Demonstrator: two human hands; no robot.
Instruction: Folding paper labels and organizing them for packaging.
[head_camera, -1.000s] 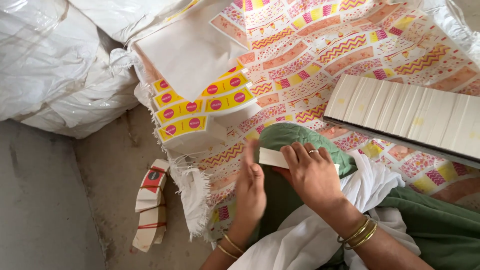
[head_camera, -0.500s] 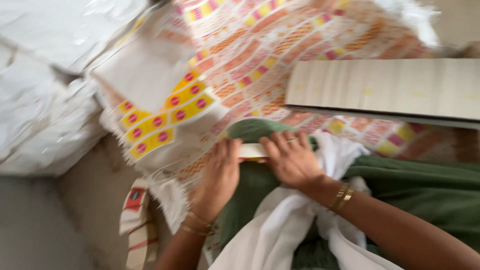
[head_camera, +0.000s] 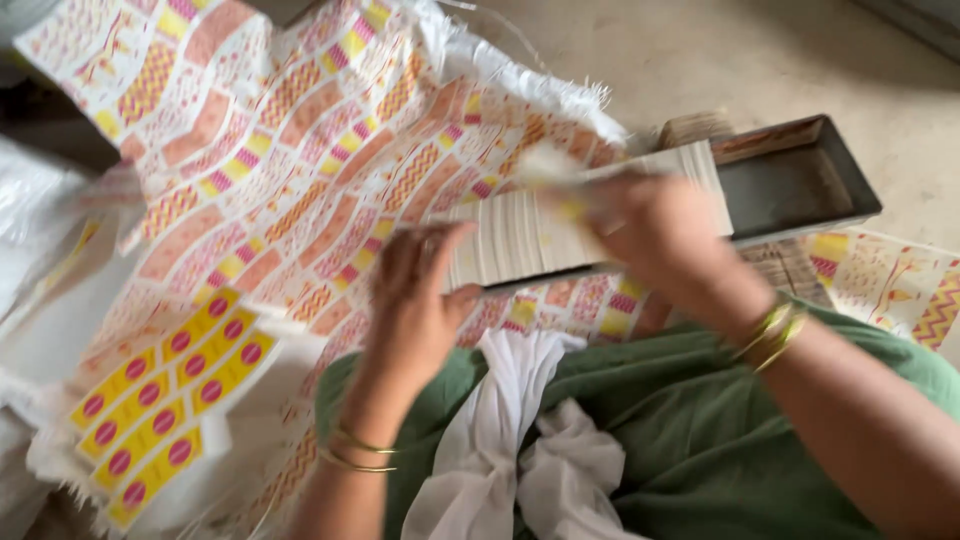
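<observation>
Reaching up from the lap, the right hand (head_camera: 650, 235), fingers blurred beyond telling, now meets the tray's (head_camera: 800, 180) card row (head_camera: 530, 235); left hand (head_camera: 420, 290) fingers spread beside.

Matt dark metal tray (head_camera: 800, 180), pale paper cards (head_camera: 520, 235) — frayed woven printed sack (head_camera: 300, 150), soft green cloth (head_camera: 680, 440)

Row of white folded cartons (head_camera: 520, 235), upright, filling long dark tray (head_camera: 800, 185)
</observation>
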